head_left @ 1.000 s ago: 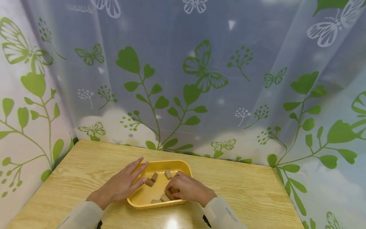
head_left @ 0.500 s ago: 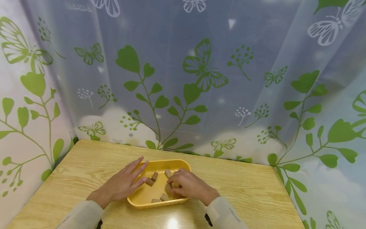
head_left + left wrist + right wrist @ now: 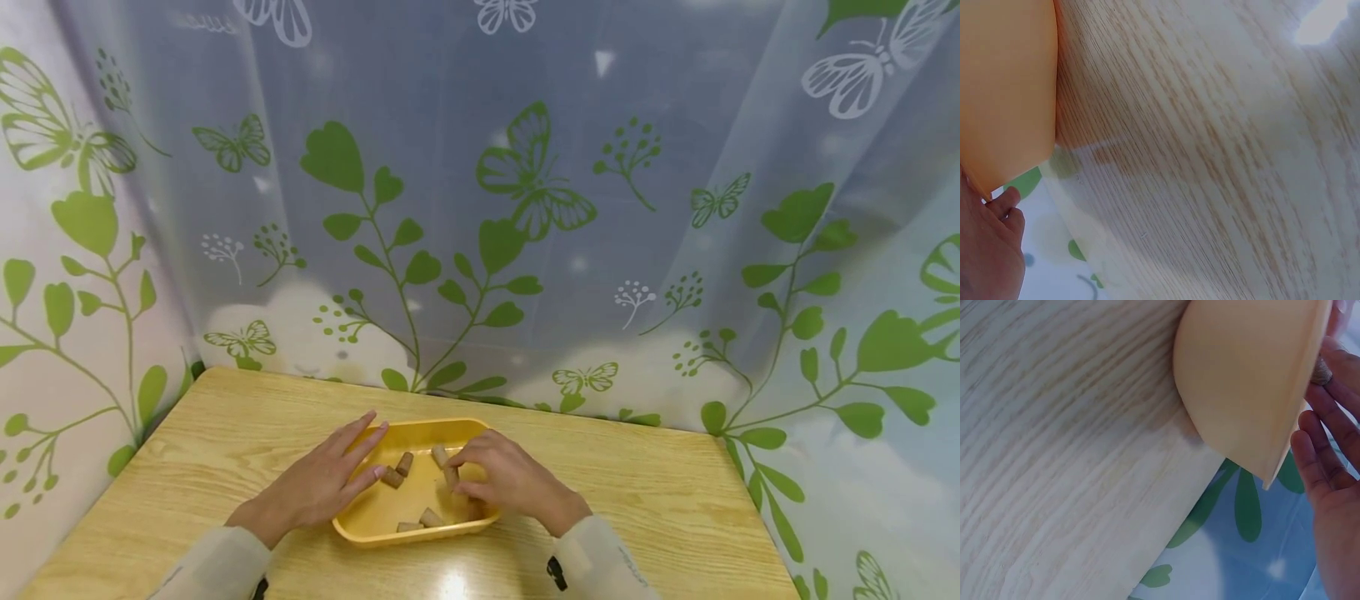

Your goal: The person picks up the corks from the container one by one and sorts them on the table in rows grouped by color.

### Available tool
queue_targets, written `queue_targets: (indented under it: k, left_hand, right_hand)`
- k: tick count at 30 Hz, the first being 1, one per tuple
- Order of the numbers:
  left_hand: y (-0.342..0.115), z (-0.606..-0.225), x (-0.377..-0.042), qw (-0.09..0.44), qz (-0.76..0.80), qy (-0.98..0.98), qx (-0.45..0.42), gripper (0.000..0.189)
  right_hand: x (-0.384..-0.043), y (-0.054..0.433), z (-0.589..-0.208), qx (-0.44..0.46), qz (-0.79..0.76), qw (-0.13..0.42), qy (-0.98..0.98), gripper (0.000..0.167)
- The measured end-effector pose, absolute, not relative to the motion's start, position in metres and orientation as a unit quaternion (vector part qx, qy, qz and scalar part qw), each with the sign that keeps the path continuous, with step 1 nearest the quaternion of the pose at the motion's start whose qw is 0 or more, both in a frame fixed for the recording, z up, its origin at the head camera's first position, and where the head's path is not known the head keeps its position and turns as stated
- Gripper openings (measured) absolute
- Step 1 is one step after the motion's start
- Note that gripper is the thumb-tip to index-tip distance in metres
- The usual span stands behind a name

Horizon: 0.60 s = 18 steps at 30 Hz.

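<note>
A yellow plastic tray (image 3: 393, 512) holds several small tapered corks. Between thumb and fingers my right hand (image 3: 510, 475) pinches a light cork (image 3: 452, 477) over the tray's right part; the right wrist view shows this cork (image 3: 1321, 372) at the fingertips, beyond the rim. Just behind it lies a pale cork (image 3: 440, 455). Fingers spread, my left hand (image 3: 315, 487) lies across the tray's left rim, its thumb close to two darker brown corks (image 3: 405, 463). Two more corks (image 3: 431, 517) lie along the front wall.
The tray stands on a light wood-grain table (image 3: 637, 508). Behind the table hangs a curtain (image 3: 450, 292) printed with green leaves and butterflies, and similar printed cloth borders both sides.
My right hand has moved back and to the right with the cork, from beside the front corks to near the pale cork at the back. The left hand has stayed in place.
</note>
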State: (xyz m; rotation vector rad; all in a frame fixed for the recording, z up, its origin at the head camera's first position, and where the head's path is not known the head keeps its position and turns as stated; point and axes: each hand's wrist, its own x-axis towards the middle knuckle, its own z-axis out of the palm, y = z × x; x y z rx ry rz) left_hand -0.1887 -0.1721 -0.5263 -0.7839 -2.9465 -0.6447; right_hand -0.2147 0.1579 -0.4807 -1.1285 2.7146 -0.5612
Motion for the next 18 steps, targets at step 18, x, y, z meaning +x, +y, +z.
queue_targets:
  k: [18]
  left_hand:
    - [-0.173, -0.525, -0.189, 0.008, -0.213, -0.944, -0.253, 0.066]
  right_hand:
    - [-0.208, 0.187, -0.462, -0.344, -0.282, -0.026, 0.895, 0.034]
